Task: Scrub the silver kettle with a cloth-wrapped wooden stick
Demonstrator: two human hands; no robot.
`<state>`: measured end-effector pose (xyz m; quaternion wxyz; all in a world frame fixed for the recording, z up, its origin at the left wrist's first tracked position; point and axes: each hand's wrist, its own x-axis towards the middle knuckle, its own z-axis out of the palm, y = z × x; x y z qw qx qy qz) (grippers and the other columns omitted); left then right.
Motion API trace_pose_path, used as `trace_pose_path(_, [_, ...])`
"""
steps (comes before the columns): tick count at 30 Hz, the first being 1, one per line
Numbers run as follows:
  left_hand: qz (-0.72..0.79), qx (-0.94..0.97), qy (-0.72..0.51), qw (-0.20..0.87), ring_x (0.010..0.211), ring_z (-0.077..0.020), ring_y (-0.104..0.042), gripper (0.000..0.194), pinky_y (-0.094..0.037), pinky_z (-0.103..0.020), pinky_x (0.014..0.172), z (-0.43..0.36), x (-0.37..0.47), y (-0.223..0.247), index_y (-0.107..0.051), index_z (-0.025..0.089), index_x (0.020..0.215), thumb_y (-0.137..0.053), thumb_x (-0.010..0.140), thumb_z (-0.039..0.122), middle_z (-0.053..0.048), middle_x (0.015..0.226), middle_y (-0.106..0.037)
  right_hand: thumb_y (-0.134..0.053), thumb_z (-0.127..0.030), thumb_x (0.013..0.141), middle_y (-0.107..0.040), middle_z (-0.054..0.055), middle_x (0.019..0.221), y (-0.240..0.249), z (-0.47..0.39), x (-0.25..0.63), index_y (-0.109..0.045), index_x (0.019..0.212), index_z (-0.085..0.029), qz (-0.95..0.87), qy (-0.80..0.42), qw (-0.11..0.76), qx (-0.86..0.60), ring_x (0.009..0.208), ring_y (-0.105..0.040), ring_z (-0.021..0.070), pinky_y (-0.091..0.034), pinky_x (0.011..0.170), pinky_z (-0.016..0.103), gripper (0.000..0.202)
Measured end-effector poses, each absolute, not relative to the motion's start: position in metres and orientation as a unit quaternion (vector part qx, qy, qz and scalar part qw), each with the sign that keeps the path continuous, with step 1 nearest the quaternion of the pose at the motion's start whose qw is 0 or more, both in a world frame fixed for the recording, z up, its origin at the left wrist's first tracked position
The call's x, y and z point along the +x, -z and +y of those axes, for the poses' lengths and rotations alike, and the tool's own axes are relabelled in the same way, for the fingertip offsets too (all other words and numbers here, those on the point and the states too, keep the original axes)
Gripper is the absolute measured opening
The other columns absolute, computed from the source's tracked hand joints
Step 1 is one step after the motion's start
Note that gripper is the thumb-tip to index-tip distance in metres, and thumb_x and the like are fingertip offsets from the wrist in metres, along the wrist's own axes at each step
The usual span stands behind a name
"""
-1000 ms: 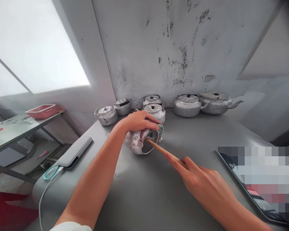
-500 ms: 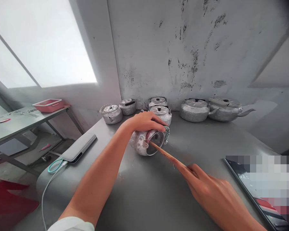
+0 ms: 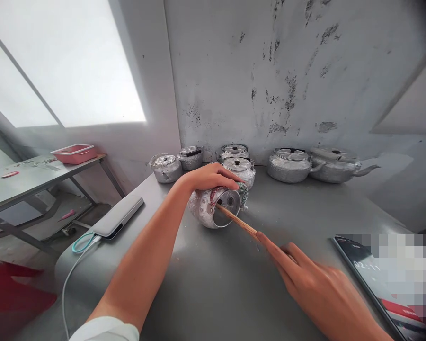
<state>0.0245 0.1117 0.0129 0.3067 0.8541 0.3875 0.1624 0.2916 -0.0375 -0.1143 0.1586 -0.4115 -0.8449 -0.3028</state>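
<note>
A silvery metal kettle (image 3: 201, 208) lies tipped on its side on the grey table (image 3: 213, 279), its round opening facing me. My left hand (image 3: 213, 176) is closed over the top of it, by the handle wrapped in red and green cord (image 3: 243, 192). My right hand (image 3: 305, 272) grips a thin wooden stick (image 3: 239, 222), the index finger stretched along it. The far end of the stick reaches into the kettle's opening, where its tip is hidden.
Several more metal kettles (image 3: 289, 166) stand along the wall behind. A white power bank (image 3: 119, 218) with a cable lies at left, a phone-like screen (image 3: 362, 279) at right. A pink basket (image 3: 74, 155) sits on another table; a red stool (image 3: 14, 289) stands below.
The tipped kettle and my left hand have shifted slightly left in view. My right hand has moved a little, and the stick still points into the opening. The view itself has shifted slightly.
</note>
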Motion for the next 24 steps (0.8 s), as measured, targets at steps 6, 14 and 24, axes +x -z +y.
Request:
trace_pose_path(6, [0.372,0.856,-0.166,0.319,0.115,-0.0222,-0.061,0.037,-0.042,-0.026,0.099,0.112,0.023,-0.013,-0.076,0.025,0.117,-0.067,0.083,0.038,0.003,0.114,-0.074,-0.037,0.004,0.086,-0.05,-0.006,0.062,0.115,-0.036,0.291,-0.051,0.142,-0.019,-0.846,0.303,0.163,-0.408,0.034,-0.048,0.0102,-0.022,0.04,0.031,0.062])
trace_pose_path(14, [0.356,0.872,-0.133,0.309,0.12,-0.0225,-0.06,0.042,-0.041,-0.025,0.101,0.108,0.021,-0.017,-0.073,0.027,0.12,-0.072,0.079,0.038,0.004,0.121,-0.071,-0.043,-0.015,0.098,-0.059,-0.001,0.063,0.11,-0.037,0.293,-0.067,0.125,-0.021,-0.846,0.276,0.159,-0.427,0.038,-0.045,0.0093,-0.022,0.038,0.03,0.037])
trace_pose_path(24, [0.582,0.8,-0.012,0.143,0.113,-0.0391,-0.059,0.114,-0.046,-0.038,0.084,0.069,0.033,-0.031,-0.041,0.027,0.149,-0.068,0.055,0.083,-0.015,0.142,-0.053,-0.029,-0.038,0.106,-0.066,0.0,0.056,0.121,-0.033,0.29,-0.071,0.106,-0.017,-0.835,0.231,0.208,-0.455,0.032,-0.056,0.0146,-0.025,0.038,0.03,0.046])
